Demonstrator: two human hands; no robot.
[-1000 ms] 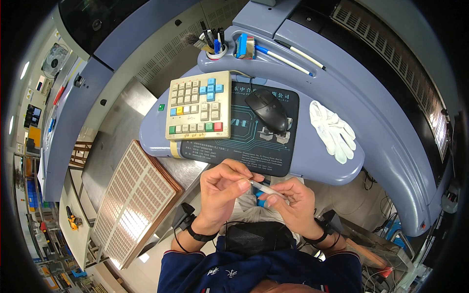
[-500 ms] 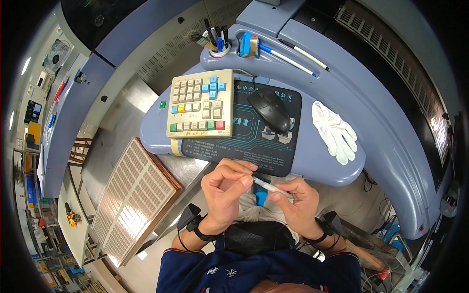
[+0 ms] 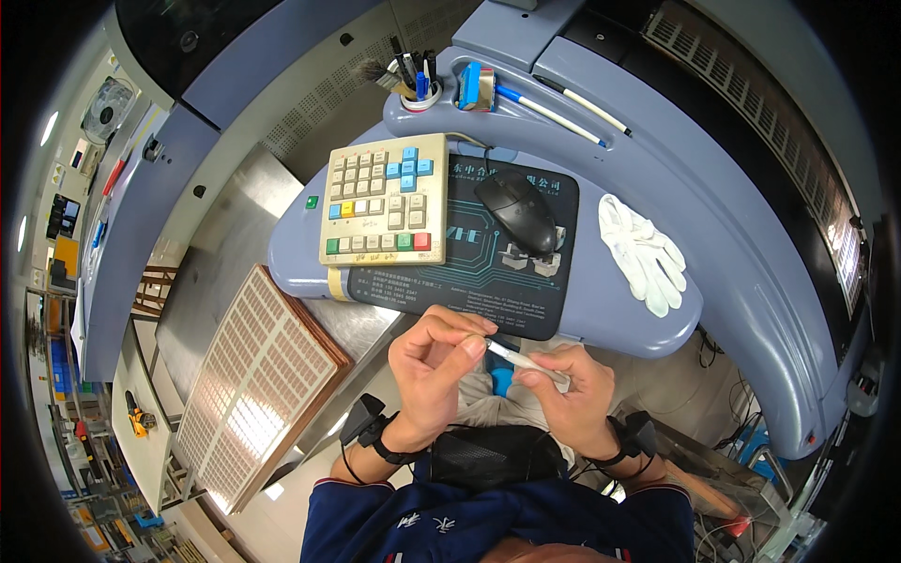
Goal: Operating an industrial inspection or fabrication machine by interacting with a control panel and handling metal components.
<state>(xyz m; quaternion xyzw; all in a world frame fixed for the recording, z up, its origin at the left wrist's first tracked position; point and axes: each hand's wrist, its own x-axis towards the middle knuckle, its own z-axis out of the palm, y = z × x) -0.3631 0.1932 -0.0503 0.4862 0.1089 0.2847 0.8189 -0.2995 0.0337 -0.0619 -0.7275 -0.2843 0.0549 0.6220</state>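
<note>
In front of my lap, both hands hold a slim white pen-like stick (image 3: 512, 356) between them. It slants down to the right, with a darker tip at its left end. My left hand (image 3: 435, 364) pinches that tip between thumb and fingers, which partly cover it. Around the wider white end, my right hand (image 3: 574, 389) is closed with thumb and fingers. The hands are just off the front edge of a black mouse pad (image 3: 422, 293). What exactly the stick is, I cannot make out.
A beige keypad (image 3: 386, 199) and a black mouse (image 3: 517, 211) lie on the blue-grey console (image 3: 638, 333). White gloves (image 3: 644, 253) rest at its right. Behind stand a pen cup (image 3: 421, 98) and two pens. Stacked patterned panels (image 3: 258, 394) lie at the left.
My right hand and the wide end of the stick have shifted very slightly, tilting a little lower. My left hand keeps its pinch in the same place.
</note>
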